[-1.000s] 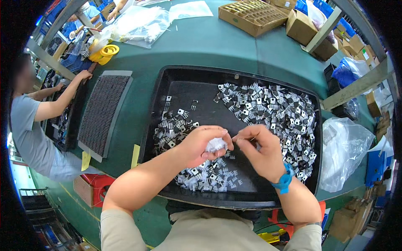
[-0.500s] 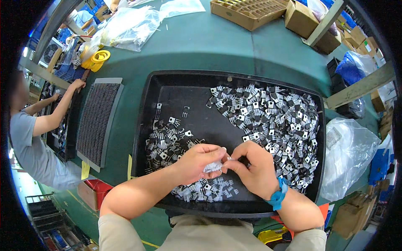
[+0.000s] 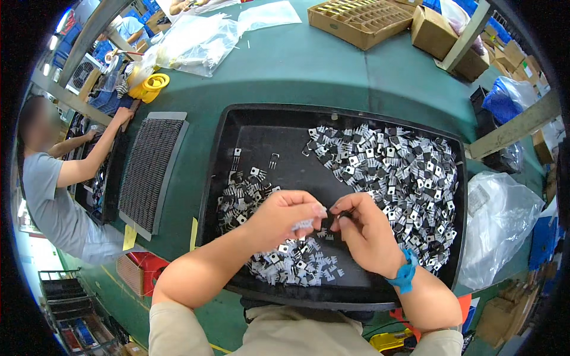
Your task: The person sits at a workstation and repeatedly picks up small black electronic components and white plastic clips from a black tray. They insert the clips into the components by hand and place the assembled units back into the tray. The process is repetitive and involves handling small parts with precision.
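A wide black tray (image 3: 267,111) lies in front of me. Above its near half, my left hand (image 3: 279,216) is closed around several small white plastic comb-shaped pieces (image 3: 303,224). Facing it, my right hand (image 3: 371,240), with a blue band at the wrist, pinches a small dark transistor (image 3: 342,215). A narrow gap parts the fingertips of both hands. Bare three-legged transistors (image 3: 237,199) lie at the tray's left. Below my hands is a heap of loose white comb pieces (image 3: 297,267). The large right-hand pile (image 3: 392,172) holds transistors with white pieces on their legs.
Left of the tray lies a grey rack (image 3: 151,172) packed with dark parts. A co-worker (image 3: 53,178) works beyond it. A clear plastic bag (image 3: 499,225) rests at the tray's right. A divided cardboard box (image 3: 356,26) stands at the back, near a metal post (image 3: 513,127).
My hands have moved apart from touching fingertips. A dark transistor now shows in my right fingers. The whole view has shifted slightly, so the tray appears further right.
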`<state>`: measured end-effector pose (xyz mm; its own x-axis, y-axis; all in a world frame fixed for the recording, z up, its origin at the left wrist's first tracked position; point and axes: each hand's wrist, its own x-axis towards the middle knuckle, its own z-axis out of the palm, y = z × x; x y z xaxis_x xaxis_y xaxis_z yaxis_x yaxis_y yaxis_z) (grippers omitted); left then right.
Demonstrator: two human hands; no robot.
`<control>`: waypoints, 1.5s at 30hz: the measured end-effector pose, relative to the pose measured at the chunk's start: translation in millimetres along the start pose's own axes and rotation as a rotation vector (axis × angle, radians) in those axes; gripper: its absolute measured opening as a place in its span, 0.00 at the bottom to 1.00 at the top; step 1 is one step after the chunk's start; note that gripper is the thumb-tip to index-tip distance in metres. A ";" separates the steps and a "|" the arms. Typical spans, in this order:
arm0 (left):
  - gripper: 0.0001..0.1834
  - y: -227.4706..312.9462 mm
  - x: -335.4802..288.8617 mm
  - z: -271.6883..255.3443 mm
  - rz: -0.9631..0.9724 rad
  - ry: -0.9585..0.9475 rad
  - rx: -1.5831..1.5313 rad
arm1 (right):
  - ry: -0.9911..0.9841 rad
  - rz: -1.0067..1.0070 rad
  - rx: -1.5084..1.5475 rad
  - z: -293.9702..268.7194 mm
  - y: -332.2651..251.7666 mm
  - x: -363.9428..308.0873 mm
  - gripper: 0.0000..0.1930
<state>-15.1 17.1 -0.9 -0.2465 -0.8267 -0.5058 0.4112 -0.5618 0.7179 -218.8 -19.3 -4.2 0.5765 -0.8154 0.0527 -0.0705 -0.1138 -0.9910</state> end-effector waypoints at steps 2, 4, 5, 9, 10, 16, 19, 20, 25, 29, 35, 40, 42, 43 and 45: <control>0.07 6.7 -0.7 -4.5 0.041 0.011 -0.051 | 0.006 -0.036 -0.068 -3.7 -2.8 3.8 0.13; 0.08 12.3 -0.9 -8.5 0.066 0.027 -0.083 | 0.055 0.067 -0.004 -1.3 -12.2 4.7 0.14; 0.07 14.0 -1.0 -8.8 0.064 0.041 -0.109 | 0.109 0.147 0.130 1.7 -17.7 3.2 0.16; 0.07 14.6 -1.6 -11.7 0.089 -0.001 -0.105 | 0.118 0.146 0.242 6.0 -11.2 -1.8 0.23; 0.07 13.8 -1.4 -12.1 0.081 -0.006 -0.088 | 0.076 0.130 0.187 5.0 -7.0 -2.7 0.22; 0.07 7.5 -2.9 -9.0 0.002 0.013 -0.022 | 0.176 0.235 0.299 15.0 -21.3 -2.9 0.11; 0.07 5.3 -2.3 -6.8 -0.016 0.023 -0.019 | 0.147 0.147 0.126 9.2 -12.2 -4.1 0.07; 0.07 6.6 -2.8 -7.2 -0.015 0.004 -0.025 | 0.126 0.139 0.079 8.3 -12.0 -4.2 0.07; 0.07 8.0 -3.2 -8.3 -0.017 0.002 -0.021 | 0.115 0.021 -0.006 6.6 -15.5 -4.9 0.08; 0.08 9.6 -4.6 -3.7 -0.053 -0.014 -0.003 | 0.100 -0.016 -0.017 6.4 -15.2 -3.2 0.08; 0.08 10.1 -5.4 -1.3 -0.045 -0.060 -0.001 | 0.118 0.001 0.011 5.7 -15.8 -4.1 0.07; 0.08 8.0 -5.6 -2.4 -0.027 -0.068 0.007 | 0.110 -0.013 0.004 6.4 -16.9 -3.8 0.07; 0.09 8.0 -5.7 -2.6 -0.031 -0.068 0.009 | 0.111 -0.005 0.023 7.0 -15.8 -4.8 0.07; 0.09 7.4 -5.7 -2.9 -0.036 -0.065 0.009 | 0.110 -0.014 0.014 7.4 -15.0 -5.2 0.07; 0.09 6.8 -5.3 -3.0 -0.041 -0.064 0.013 | 0.110 -0.033 -0.004 8.1 -13.6 -5.6 0.07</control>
<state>-8.3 17.8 5.2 -0.3188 -0.8030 -0.5035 0.3887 -0.5953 0.7032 -214.5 -8.5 7.9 0.4860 -0.8684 0.0988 -0.0563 -0.1439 -0.9880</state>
